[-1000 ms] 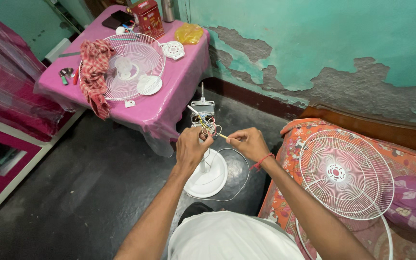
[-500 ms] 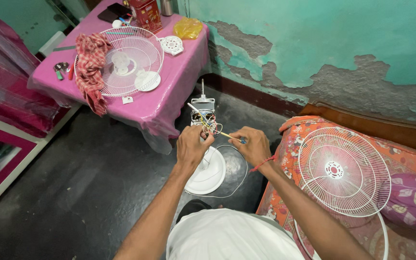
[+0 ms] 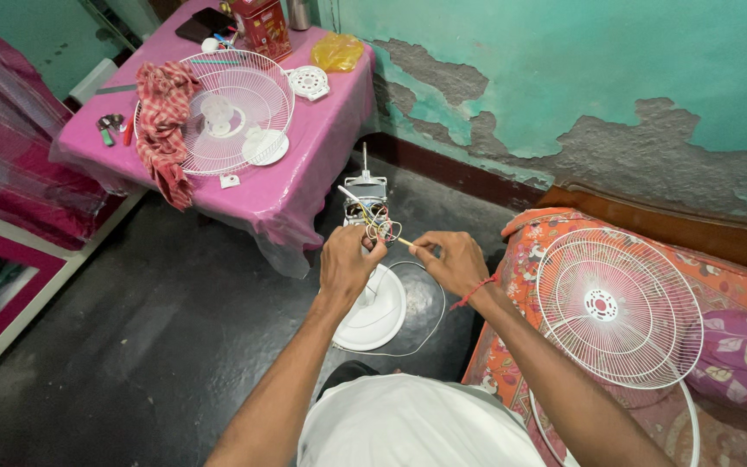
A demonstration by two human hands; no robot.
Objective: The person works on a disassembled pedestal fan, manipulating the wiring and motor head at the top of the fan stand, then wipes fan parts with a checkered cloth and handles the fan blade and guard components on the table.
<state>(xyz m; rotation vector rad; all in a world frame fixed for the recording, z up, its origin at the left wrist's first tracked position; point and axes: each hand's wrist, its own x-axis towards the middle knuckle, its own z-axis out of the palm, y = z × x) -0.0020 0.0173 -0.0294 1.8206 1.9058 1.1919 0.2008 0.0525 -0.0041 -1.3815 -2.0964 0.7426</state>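
A stripped fan motor (image 3: 367, 197) with bare wires (image 3: 383, 228) stands upright on a white round base (image 3: 378, 313) on the dark floor. My left hand (image 3: 347, 262) grips the fan's neck just under the motor. My right hand (image 3: 448, 259) pinches a thin tool or wire end whose tip reaches the bundle of wires. A red thread circles my right wrist.
A pink-covered table (image 3: 304, 164) at the upper left carries a white fan grille (image 3: 233, 108), a red checked cloth (image 3: 162, 125), a red tin and small parts. Another white grille (image 3: 617, 307) lies on the patterned bed at right. Behind is a peeling teal wall (image 3: 564, 95).
Both hands stay at the motor's wires; the fingers shift slightly. The view has moved a little.
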